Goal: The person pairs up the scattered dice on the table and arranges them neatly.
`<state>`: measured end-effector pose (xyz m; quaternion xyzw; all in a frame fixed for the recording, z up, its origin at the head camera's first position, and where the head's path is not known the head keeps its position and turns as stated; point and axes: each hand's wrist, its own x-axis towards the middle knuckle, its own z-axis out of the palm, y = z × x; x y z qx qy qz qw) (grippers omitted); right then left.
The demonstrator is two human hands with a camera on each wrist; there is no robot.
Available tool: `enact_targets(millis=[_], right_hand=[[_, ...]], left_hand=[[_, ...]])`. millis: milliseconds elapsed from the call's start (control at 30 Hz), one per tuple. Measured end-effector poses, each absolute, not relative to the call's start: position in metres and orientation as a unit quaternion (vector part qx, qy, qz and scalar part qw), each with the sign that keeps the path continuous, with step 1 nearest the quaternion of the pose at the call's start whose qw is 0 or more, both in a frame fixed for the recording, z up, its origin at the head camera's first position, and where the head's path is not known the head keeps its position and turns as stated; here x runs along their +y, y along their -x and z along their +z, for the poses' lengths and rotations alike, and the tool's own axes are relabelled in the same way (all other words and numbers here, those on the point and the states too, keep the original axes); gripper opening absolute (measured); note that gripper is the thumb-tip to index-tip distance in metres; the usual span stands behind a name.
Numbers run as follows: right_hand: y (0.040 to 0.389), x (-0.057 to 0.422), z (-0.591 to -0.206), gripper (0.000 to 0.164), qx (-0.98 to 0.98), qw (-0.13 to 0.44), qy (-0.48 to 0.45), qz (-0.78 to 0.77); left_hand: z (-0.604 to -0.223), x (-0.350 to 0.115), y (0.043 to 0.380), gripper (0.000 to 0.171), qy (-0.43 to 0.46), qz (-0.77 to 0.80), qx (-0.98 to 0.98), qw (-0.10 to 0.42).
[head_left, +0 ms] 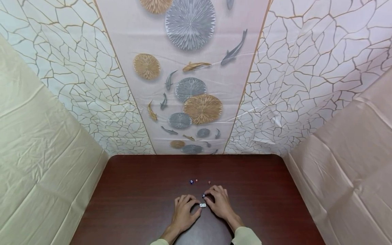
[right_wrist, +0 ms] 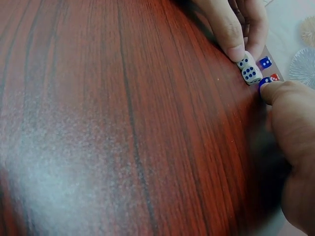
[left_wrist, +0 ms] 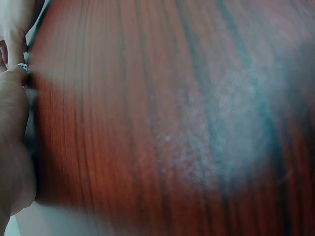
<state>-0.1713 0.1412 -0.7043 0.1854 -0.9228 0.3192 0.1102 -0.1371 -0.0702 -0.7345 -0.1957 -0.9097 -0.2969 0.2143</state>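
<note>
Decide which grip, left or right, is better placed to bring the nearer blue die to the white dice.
Right, probably: the right grip pinches the nearer blue die just beyond the white dice. The left grip touches those dice, so it seems better suited to steadying them.

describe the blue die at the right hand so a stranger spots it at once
On the reddish-brown table, find the right hand. It pinches the blue die, just beyond the white dice. Unlike the other blue die, farther off beside a small red die, this one is held.
</note>
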Motion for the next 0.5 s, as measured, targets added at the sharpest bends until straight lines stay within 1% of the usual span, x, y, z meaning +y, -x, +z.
enact_targets(millis=[333, 500], right_hand=[[0.1721, 0.1426, -0.7107, 0.018, -0.916, 0.141, -0.200, 0.319], [0.1720, 0.1427, -0.7127, 0.018, -0.915, 0.145, -0.199, 0.318]], left_hand=[[-0.7338, -0.0702, 0.1367, 0.025, 0.192, -0.298, -0.912, 0.207], [-0.7346, -0.0705, 0.1368, 0.025, 0.189, -0.297, -0.915, 0.199]])
